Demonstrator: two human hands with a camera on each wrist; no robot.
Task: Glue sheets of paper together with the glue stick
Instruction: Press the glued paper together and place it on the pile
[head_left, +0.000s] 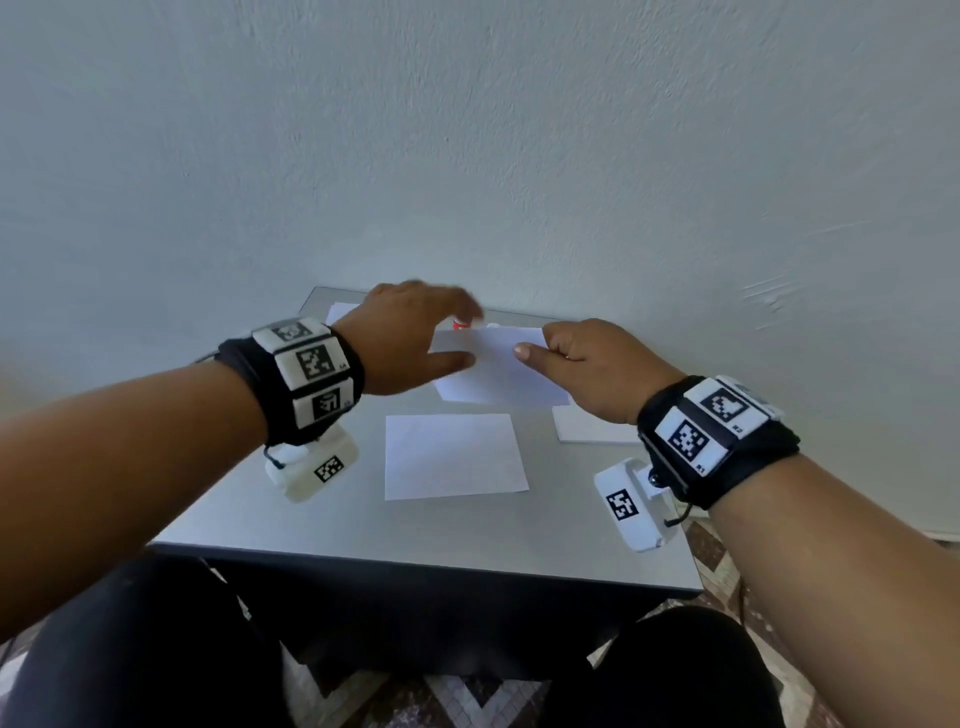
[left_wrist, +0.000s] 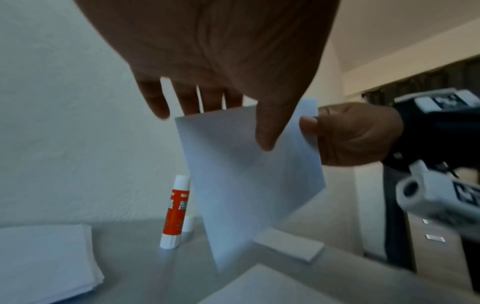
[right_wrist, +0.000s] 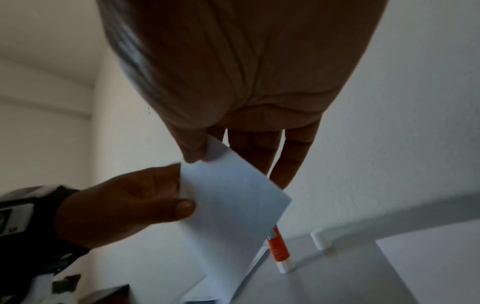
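Right hand (head_left: 597, 369) pinching one edge of a white rectangular paper sheet (head_left: 493, 371), lifted above the grey worktop (head_left: 415, 525). Left hand (head_left: 410, 332) with relaxed, spread fingers at the sheet's other edge, thumb over it, real grip hard to tell. Orange-and-white glue stick (left_wrist: 174, 214) upright behind, white cap (left_wrist: 188, 223) beside it, another white sheet (head_left: 452, 456) flat nearer.

A grey table (head_left: 322, 525) is seen bearing a sheet (head_left: 453, 455) centrally, paper stacks (head_left: 587, 428) right and far left (head_left: 340, 312), and a glue stick (left_wrist: 174, 214) standing upright with its cap (left_wrist: 188, 223) at the far edge.
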